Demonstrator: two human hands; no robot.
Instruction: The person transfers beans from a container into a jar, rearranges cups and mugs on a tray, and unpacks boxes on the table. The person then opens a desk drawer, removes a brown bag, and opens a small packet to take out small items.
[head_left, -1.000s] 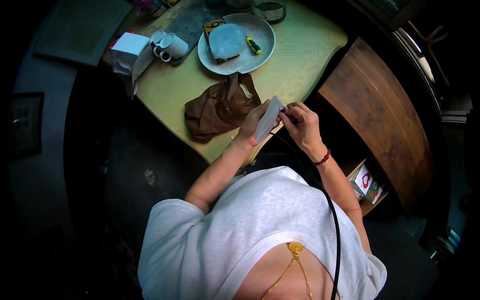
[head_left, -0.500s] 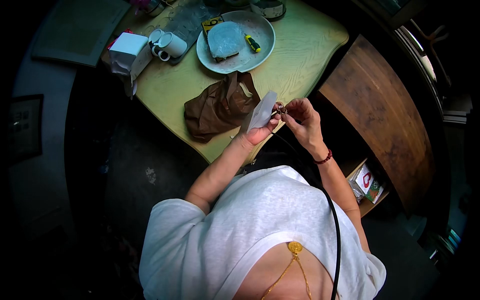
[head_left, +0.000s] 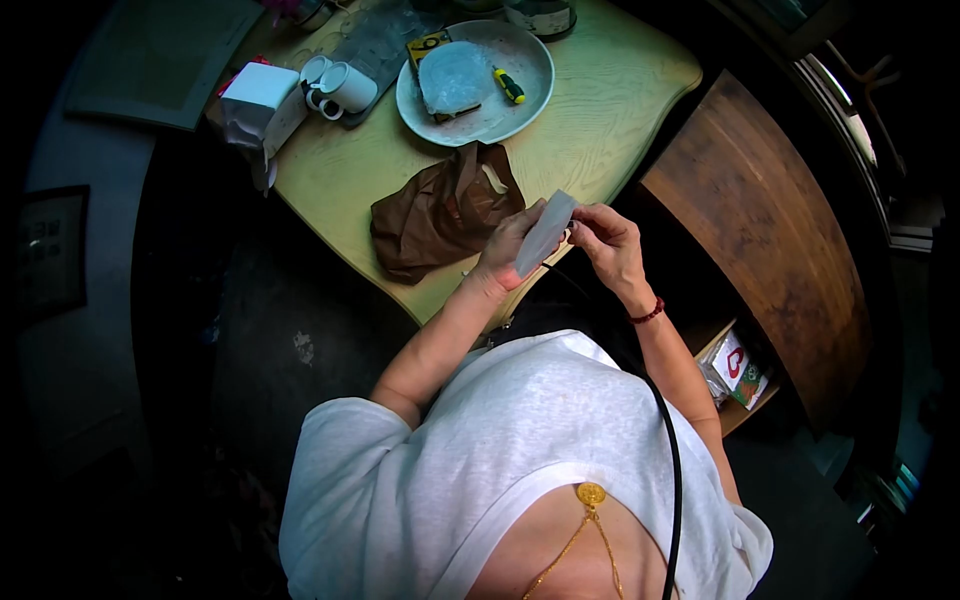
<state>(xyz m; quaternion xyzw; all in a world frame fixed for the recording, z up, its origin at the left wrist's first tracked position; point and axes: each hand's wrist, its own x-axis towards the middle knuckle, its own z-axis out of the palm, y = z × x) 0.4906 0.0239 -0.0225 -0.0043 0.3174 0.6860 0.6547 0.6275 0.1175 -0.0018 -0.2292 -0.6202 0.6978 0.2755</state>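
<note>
My left hand is closed around a pale, stiff-looking flat sheet, tilted with its long side running up to the right. Against the sheet's right edge, my right hand pinches a small dark shiny piece. Most of that piece is hidden behind the sheet and the fingertips. Both hands are held over the near corner of the table. Just beyond my left hand lies a crumpled brown bag.
On the pale green wooden table stands a white dish with a block under a cloudy plastic cover and a yellow-black screwdriver. White mugs and a white box are at left. A brown wooden surface curves along the right.
My left hand has turned the pale sheet, so it looks narrower and greyer. The small shiny piece, plainer to see before, is now mostly covered. My right hand stays close beside it.
</note>
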